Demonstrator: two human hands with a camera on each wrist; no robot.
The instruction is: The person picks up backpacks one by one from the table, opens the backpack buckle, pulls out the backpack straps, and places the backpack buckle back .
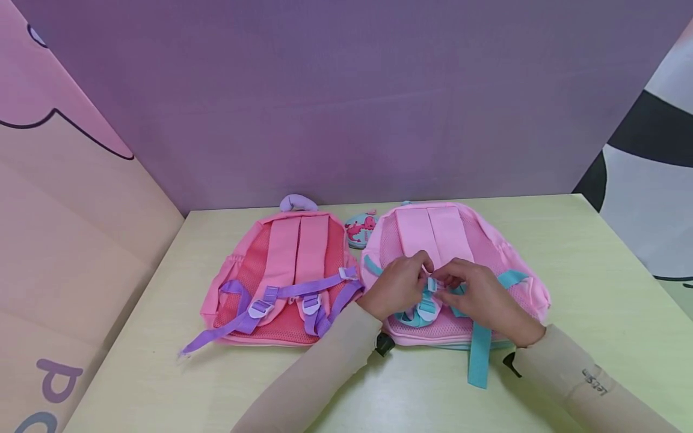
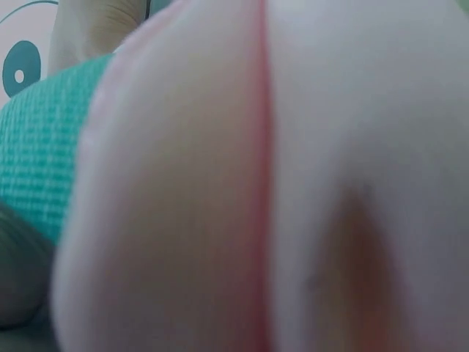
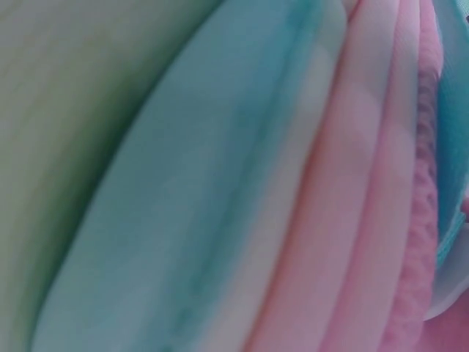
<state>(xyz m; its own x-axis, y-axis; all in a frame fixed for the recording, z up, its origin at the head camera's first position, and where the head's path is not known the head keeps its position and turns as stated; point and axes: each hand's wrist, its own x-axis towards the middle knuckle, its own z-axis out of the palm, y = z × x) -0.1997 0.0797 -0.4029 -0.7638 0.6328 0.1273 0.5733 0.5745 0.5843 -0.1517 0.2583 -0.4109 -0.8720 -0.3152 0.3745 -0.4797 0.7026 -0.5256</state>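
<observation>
1 pink backpack (image 1: 446, 237) beneath left hand (image 1: 397, 285) and right hand (image 1: 484, 296), fingers (image 1: 457, 270) of both around its small white buckle (image 1: 431, 284), pinching.

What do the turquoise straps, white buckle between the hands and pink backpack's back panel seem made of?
Turquoise straps: likely matte synthetic webbing, flat and visibly woven.
White buckle: probably smooth plastic, pale and rigid-looking.
Back panel: apparently dull mesh fabric, dimpled.

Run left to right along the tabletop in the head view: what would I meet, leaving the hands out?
Coral backpack → small light-blue item with a red print → light pink backpack.
</observation>
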